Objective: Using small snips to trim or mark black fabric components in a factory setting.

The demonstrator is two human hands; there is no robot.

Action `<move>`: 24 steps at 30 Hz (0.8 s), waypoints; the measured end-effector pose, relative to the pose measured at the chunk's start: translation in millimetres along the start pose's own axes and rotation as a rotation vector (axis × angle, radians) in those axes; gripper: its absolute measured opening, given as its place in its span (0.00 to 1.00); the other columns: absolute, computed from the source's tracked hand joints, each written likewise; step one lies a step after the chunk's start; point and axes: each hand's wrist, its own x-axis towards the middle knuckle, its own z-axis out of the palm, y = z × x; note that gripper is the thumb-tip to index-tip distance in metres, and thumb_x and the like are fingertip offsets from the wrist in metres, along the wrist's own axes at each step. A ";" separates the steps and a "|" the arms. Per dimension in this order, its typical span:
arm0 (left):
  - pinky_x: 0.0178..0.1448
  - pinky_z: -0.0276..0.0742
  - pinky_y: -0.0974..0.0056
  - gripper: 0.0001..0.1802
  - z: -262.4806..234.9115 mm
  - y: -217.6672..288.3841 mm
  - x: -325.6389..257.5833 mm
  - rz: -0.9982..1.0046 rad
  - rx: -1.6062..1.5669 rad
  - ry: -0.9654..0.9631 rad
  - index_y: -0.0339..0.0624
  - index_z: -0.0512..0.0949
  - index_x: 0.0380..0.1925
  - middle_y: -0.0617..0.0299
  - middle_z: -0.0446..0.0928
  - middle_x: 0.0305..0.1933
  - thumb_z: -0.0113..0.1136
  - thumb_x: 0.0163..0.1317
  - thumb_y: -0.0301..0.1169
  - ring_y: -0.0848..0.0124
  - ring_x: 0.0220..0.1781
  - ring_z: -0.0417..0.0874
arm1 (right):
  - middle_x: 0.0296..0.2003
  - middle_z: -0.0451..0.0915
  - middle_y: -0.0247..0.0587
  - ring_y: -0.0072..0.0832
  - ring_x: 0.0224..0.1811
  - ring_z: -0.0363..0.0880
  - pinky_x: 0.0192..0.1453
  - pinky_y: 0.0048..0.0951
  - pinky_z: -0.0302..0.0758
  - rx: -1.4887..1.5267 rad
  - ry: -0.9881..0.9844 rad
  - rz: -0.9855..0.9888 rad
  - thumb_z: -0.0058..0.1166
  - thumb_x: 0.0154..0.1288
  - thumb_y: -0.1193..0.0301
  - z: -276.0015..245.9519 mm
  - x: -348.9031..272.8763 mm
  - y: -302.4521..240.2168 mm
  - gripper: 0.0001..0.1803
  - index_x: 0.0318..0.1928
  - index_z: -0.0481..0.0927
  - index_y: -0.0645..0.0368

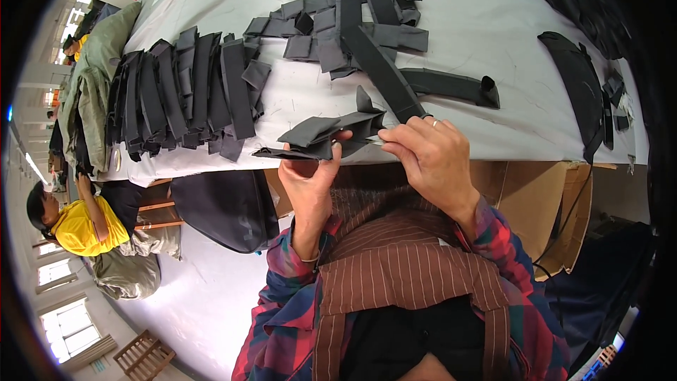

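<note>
The left hand [308, 182] grips a folded, matte dark-grey fabric piece [310, 132] over the near edge of the white-covered counter [296, 92]; the right hand [431, 159] pinches a small pale item [374, 140], unclear in kind, beside it.

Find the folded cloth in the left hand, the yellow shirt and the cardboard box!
Folded cloth [310, 130]: head view, on its top flap.
Yellow shirt [79, 233]: head view, on its middle.
Cardboard box [536, 201]: head view, on its side panel.
</note>
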 end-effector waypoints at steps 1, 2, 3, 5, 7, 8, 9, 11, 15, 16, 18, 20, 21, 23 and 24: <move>0.55 0.71 0.65 0.19 0.3 0.7 0.1 0.004 0.006 -0.002 0.30 0.74 0.47 0.52 0.81 0.41 0.60 0.52 0.15 0.67 0.45 0.82 | 0.23 0.74 0.32 0.32 0.26 0.72 0.30 0.32 0.63 -0.022 -0.008 -0.001 0.62 0.55 0.67 -1.1 0.0 -0.5 0.06 0.33 0.82 0.52; 0.55 0.71 0.65 0.19 0.4 1.0 0.1 0.006 0.007 -0.002 0.30 0.74 0.47 0.52 0.81 0.41 0.60 0.52 0.15 0.67 0.45 0.82 | 0.23 0.74 0.32 0.32 0.26 0.72 0.31 0.32 0.63 -0.042 -0.017 -0.002 0.62 0.55 0.67 -1.6 0.0 -0.8 0.06 0.33 0.82 0.52; 0.55 0.71 0.65 0.19 0.5 1.3 0.0 0.011 0.004 -0.004 0.30 0.74 0.47 0.52 0.81 0.41 0.60 0.52 0.15 0.67 0.45 0.82 | 0.23 0.74 0.32 0.32 0.26 0.72 0.31 0.32 0.63 -0.042 -0.016 -0.004 0.62 0.55 0.67 -1.5 0.2 -1.0 0.06 0.33 0.82 0.52; 0.55 0.71 0.65 0.19 0.4 1.7 -0.3 0.017 0.001 -0.005 0.30 0.74 0.46 0.52 0.81 0.41 0.60 0.52 0.15 0.67 0.45 0.82 | 0.23 0.74 0.31 0.32 0.26 0.72 0.31 0.32 0.63 -0.044 -0.005 -0.007 0.62 0.55 0.67 -1.4 0.0 -1.6 0.06 0.33 0.81 0.52; 0.55 0.71 0.66 0.19 0.3 2.0 -0.9 0.024 0.012 -0.005 0.30 0.74 0.46 0.52 0.81 0.41 0.60 0.52 0.15 0.68 0.44 0.82 | 0.23 0.74 0.31 0.32 0.26 0.72 0.30 0.32 0.63 -0.036 -0.003 -0.008 0.62 0.55 0.67 -1.5 -0.4 -2.2 0.06 0.33 0.82 0.52; 0.55 0.71 0.66 0.19 0.6 2.1 -1.0 0.024 0.012 -0.005 0.30 0.74 0.46 0.52 0.81 0.41 0.60 0.52 0.15 0.68 0.44 0.82 | 0.23 0.74 0.31 0.32 0.26 0.72 0.30 0.32 0.63 -0.028 0.000 -0.008 0.62 0.55 0.67 -1.5 -0.3 -2.3 0.06 0.33 0.82 0.52; 0.55 0.71 0.66 0.20 1.1 2.0 -1.3 0.023 0.035 -0.007 0.30 0.74 0.47 0.52 0.81 0.41 0.60 0.52 0.15 0.68 0.45 0.82 | 0.23 0.74 0.31 0.32 0.26 0.72 0.30 0.32 0.63 -0.028 0.000 -0.009 0.62 0.55 0.67 -1.2 -0.7 -2.3 0.06 0.33 0.82 0.52; 0.55 0.71 0.66 0.20 1.1 1.6 -1.7 0.023 0.059 -0.007 0.30 0.73 0.47 0.52 0.81 0.41 0.60 0.52 0.15 0.67 0.45 0.82 | 0.22 0.73 0.32 0.32 0.25 0.72 0.30 0.32 0.63 0.012 -0.007 0.000 0.62 0.55 0.67 -0.2 -1.7 -2.6 0.05 0.33 0.82 0.52; 0.55 0.72 0.66 0.21 1.4 2.7 -1.9 0.018 0.038 -0.002 0.30 0.73 0.48 0.52 0.81 0.41 0.60 0.51 0.15 0.67 0.45 0.82 | 0.22 0.73 0.32 0.32 0.25 0.72 0.30 0.33 0.63 0.015 -0.006 0.002 0.62 0.55 0.67 -0.4 -0.8 -4.8 0.05 0.32 0.82 0.52; 0.55 0.72 0.66 0.20 1.8 3.4 -1.8 0.018 0.027 0.005 0.30 0.73 0.47 0.52 0.81 0.41 0.60 0.51 0.15 0.67 0.45 0.82 | 0.22 0.74 0.32 0.32 0.25 0.72 0.30 0.33 0.63 0.020 -0.005 0.004 0.62 0.55 0.67 -0.8 -0.4 -5.2 0.05 0.32 0.82 0.52; 0.55 0.72 0.66 0.20 -0.4 2.2 -1.6 0.017 0.027 0.001 0.30 0.73 0.47 0.52 0.80 0.41 0.60 0.51 0.14 0.67 0.45 0.82 | 0.23 0.74 0.32 0.32 0.25 0.72 0.30 0.33 0.63 0.023 -0.004 0.006 0.62 0.55 0.68 -0.5 -0.9 -5.0 0.05 0.32 0.82 0.52; 0.54 0.72 0.65 0.20 -0.9 1.8 -1.8 0.016 0.028 -0.002 0.30 0.73 0.47 0.53 0.80 0.41 0.60 0.51 0.14 0.67 0.45 0.82 | 0.23 0.74 0.32 0.32 0.25 0.72 0.30 0.32 0.63 0.022 0.014 -0.005 0.62 0.55 0.68 0.2 -0.7 -4.3 0.05 0.32 0.82 0.52; 0.54 0.72 0.65 0.20 -0.5 2.2 -2.0 0.023 0.023 -0.001 0.30 0.73 0.47 0.53 0.80 0.41 0.60 0.51 0.14 0.67 0.45 0.82 | 0.23 0.74 0.32 0.32 0.25 0.72 0.30 0.32 0.63 0.023 0.014 -0.005 0.62 0.55 0.68 0.1 -1.0 -4.1 0.05 0.32 0.82 0.52; 0.55 0.72 0.65 0.20 -0.6 2.2 -2.1 0.028 0.018 0.001 0.30 0.73 0.47 0.53 0.80 0.41 0.59 0.51 0.14 0.67 0.45 0.82 | 0.23 0.75 0.32 0.32 0.26 0.72 0.30 0.32 0.63 0.011 0.008 0.005 0.62 0.55 0.68 -0.1 -1.5 -3.5 0.05 0.33 0.82 0.52; 0.54 0.72 0.65 0.20 -0.9 2.0 -2.0 0.032 0.023 0.006 0.30 0.73 0.47 0.52 0.81 0.41 0.59 0.51 0.14 0.67 0.45 0.82 | 0.23 0.75 0.32 0.32 0.26 0.72 0.30 0.32 0.63 0.011 0.008 0.005 0.62 0.55 0.68 -0.3 -1.3 -3.7 0.05 0.33 0.82 0.52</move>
